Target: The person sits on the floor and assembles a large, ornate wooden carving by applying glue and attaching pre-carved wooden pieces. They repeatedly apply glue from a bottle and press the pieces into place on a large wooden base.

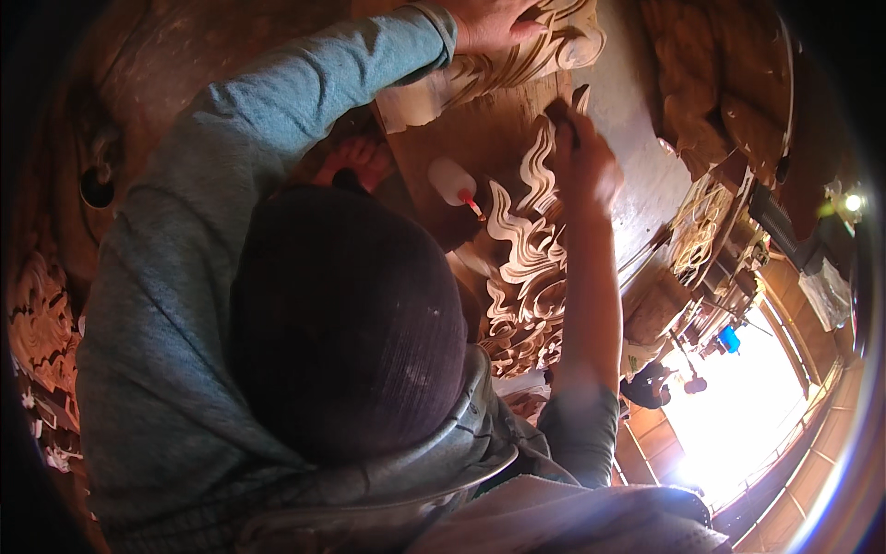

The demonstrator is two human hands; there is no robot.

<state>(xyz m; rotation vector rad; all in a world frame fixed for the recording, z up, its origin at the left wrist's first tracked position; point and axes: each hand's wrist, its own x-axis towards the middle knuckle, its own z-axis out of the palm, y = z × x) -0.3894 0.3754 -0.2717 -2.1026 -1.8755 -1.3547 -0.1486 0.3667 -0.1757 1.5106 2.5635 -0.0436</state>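
At the top edge, my left hand [494, 23] rests against a pale carved wooden piece [577, 42]; its visible thumb is stretched out, and the other fingers are partly cut off by the frame. My right hand [588, 166] is closed around a small dark object [557, 111], whose kind I cannot make out. It is over the upper end of a wavy, flame-like wood carving [521, 240], and my right forearm covers part of that carving. Left of the carving lies a white bottle [449, 178] with a red nozzle.
A flat brown board [429, 148] lies under the bottle. A bare foot [365, 162] is beside it. A dark rounded shape [351, 323] blocks the middle of the view. More carved wood [46, 323] stands at far left. Coiled pale strips [701, 222] and another person [646, 386] are at right, near a bright opening.
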